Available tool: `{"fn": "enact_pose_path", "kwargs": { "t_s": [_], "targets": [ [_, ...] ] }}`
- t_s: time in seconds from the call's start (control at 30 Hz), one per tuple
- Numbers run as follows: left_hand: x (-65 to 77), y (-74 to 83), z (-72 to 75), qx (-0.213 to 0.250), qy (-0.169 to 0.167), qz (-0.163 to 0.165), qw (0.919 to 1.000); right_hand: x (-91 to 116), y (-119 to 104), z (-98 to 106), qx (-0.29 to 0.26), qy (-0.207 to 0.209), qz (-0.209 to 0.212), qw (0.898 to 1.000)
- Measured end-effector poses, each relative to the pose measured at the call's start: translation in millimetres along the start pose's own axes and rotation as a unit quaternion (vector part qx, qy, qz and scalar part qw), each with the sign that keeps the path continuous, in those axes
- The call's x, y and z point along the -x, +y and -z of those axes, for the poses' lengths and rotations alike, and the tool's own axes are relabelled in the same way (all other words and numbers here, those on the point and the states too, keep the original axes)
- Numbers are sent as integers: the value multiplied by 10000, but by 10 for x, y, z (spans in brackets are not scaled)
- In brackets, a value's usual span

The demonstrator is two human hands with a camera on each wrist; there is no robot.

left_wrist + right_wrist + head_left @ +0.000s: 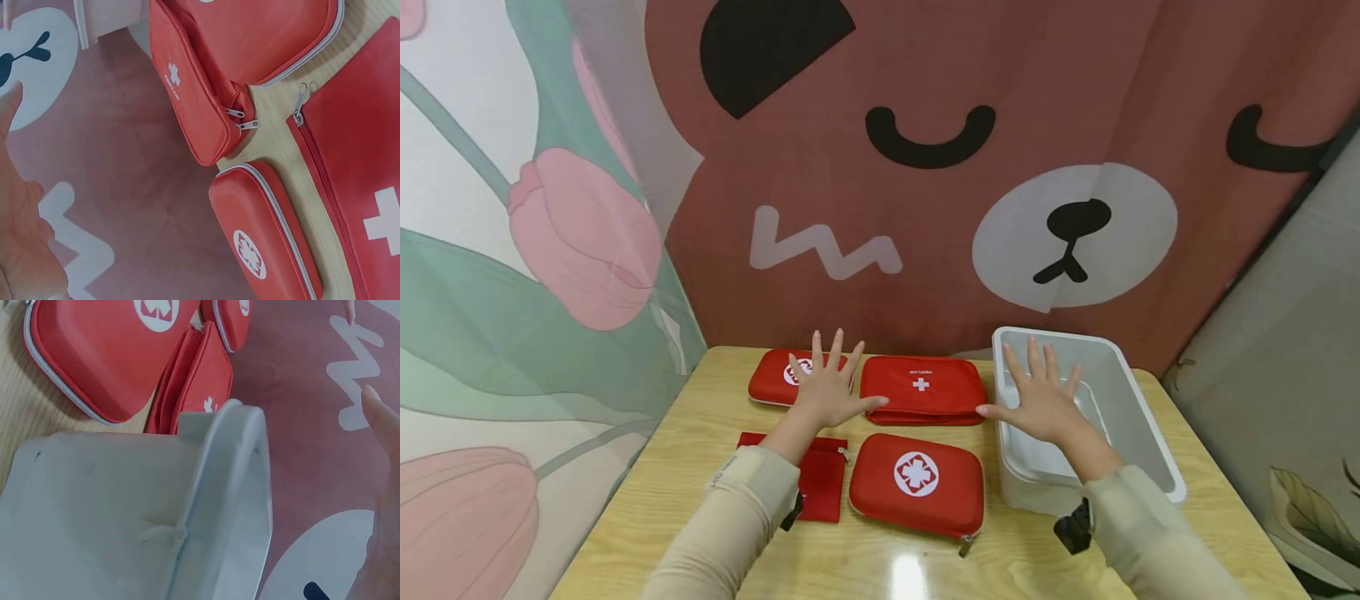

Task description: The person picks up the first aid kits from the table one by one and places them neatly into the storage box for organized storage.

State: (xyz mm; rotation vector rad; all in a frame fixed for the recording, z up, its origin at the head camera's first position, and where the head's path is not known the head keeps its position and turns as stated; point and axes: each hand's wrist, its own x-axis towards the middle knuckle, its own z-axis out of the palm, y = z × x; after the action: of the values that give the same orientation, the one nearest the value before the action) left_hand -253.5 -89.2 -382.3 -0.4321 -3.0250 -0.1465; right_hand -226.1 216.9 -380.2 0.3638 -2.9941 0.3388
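Observation:
My left hand point(827, 395) hangs with fingers spread over the left part of the table, holding nothing. In the head view it overlaps a red hard case point(767, 379) at the back left. Below its wrist lies a flat red zip pouch point(823, 483), partly hidden by the sleeve. My right hand point(1043, 403), also spread and holding nothing, is over a light grey plastic bin point(1127, 400). Between the hands are a red first-aid bag point(951, 387) with a white cross at the back and a larger red hard case point(917, 508) with a round white emblem in front.
The wooden table point(700, 500) backs onto a curtain point(820, 317) printed with a bear's face. Another curtain, with tulips point(587, 242), hangs at the left. The bin's raised rim point(1150, 425) stands above the flat cases, near the table's right edge.

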Motion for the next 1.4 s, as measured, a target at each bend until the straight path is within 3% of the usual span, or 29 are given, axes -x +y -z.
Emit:
{"fn": "enact_pose_path", "kwargs": {
  "t_s": [0.37,0.7,0.97,1.17,1.4],
  "targets": [
    [76,-8,30,-87,-51,6,9999,52,36,15,-151,-108,11,9998],
    [208,-154,-15,244,-164,101,9995,255,297,71,-288,-185,-126,9993],
    [208,-261,-92,296,-113,204,9993,391,477,55,-363,-311,-256,9985],
    [245,-290,-115,398,-282,296,9984,500,578,48,-467,-400,-266,9978],
    [329,-387,-147,436,-156,432,9980,666,710,38,-454,-272,-339,9980]
  ]
}}
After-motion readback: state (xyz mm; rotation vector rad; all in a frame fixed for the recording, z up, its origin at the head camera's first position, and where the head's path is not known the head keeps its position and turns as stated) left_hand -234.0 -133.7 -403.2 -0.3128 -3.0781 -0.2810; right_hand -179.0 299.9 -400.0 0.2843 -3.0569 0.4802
